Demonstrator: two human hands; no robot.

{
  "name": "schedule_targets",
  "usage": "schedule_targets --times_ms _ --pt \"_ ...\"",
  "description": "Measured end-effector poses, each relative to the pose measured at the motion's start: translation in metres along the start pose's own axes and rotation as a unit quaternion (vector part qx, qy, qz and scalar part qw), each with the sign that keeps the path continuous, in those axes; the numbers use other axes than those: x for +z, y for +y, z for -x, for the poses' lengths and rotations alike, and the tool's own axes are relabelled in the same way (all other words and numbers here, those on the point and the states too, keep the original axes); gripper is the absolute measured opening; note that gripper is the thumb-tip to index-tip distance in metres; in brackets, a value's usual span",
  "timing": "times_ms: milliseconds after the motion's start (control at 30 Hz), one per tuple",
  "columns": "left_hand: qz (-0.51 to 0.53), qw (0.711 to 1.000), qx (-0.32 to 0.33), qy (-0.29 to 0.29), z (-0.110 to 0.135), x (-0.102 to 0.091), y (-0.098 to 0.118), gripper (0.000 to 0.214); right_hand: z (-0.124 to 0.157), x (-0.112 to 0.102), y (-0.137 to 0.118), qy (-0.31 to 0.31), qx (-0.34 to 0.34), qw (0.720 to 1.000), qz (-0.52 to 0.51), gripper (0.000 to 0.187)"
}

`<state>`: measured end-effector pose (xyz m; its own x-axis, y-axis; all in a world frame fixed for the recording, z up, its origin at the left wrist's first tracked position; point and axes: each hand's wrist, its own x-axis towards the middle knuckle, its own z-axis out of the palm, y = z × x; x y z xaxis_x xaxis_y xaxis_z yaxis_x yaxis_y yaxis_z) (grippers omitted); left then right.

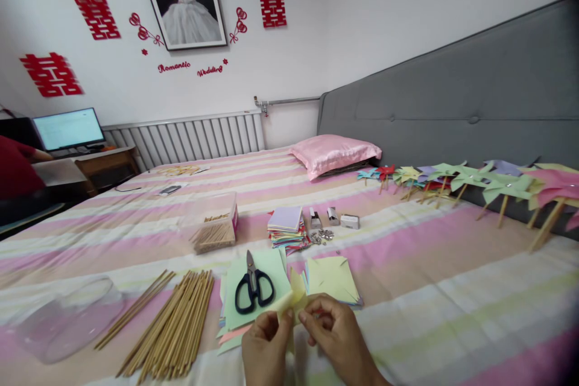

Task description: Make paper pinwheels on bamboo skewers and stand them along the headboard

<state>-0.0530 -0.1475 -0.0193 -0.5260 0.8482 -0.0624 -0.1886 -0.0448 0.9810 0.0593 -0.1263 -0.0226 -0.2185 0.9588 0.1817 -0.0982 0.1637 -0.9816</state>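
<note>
Between my hands is a pale yellow sheet of paper [296, 291], partly folded, with its corners bent up toward the middle. My left hand [266, 344] pinches its left side between thumb and fingers. On the right side, my right hand [332, 332] grips the paper with thumb and forefinger. Just beyond my left hand, black-handled scissors [254, 289] lie on a stack of light green paper [233, 316]. Past my right hand sits a pile of yellow square sheets [333, 277] with slits cut from the corners.
Wooden sticks [176, 325] lie left, near a clear plastic container [67, 319]. Farther back are a box of small sticks [216, 232], stacked coloured paper [287, 223], metal pins [322, 236] and small boxes [350, 221]. Finished paper pinwheels [506, 186] line the headboard. A person in red [18, 169] sits far left.
</note>
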Motion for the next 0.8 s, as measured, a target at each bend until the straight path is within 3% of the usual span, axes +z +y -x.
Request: schedule_targets --times_ms 300,500,800 --pt "-0.041 0.999 0.013 0.005 0.0004 0.0000 -0.0021 0.032 -0.0010 -0.0007 -0.0006 0.019 0.011 0.999 0.034 0.026" --pt "-0.056 0.997 -0.004 -0.060 -0.0003 -0.0036 0.0019 0.029 -0.0018 -0.0013 0.0009 0.017 -0.001 0.999 0.039 0.024" --pt "-0.030 0.996 -0.001 -0.078 -0.0006 -0.0033 0.0040 0.022 -0.0027 -0.0049 0.0019 0.007 -0.022 0.997 0.071 0.022"
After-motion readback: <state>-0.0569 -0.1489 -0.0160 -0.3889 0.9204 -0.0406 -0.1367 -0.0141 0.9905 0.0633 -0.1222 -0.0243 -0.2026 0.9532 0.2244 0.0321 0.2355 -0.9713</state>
